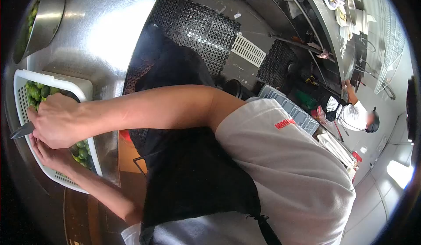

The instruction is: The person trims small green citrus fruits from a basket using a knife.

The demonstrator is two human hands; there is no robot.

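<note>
My right hand (59, 121) is closed around a knife, whose pointed blade (22, 131) sticks out to the left past the basket's rim. Just below it my left hand (52, 157) has its fingers curled close to the knife; what they hold is hidden behind the right hand. Both hands are over a white perforated plastic basket (60, 76). Inside lie many small, round green vegetables (81, 150), partly covered by my hands and forearms. They resemble Brussels sprouts, but the exact kind is hard to tell.
The basket stands on a shiny steel counter (109, 30), beside a deep metal pan (49, 21) with green pieces in it. Black rubber mats (193, 25) cover the floor. Further off, a person in a white shirt (353, 115) works at another counter, near a grey plastic crate (289, 109).
</note>
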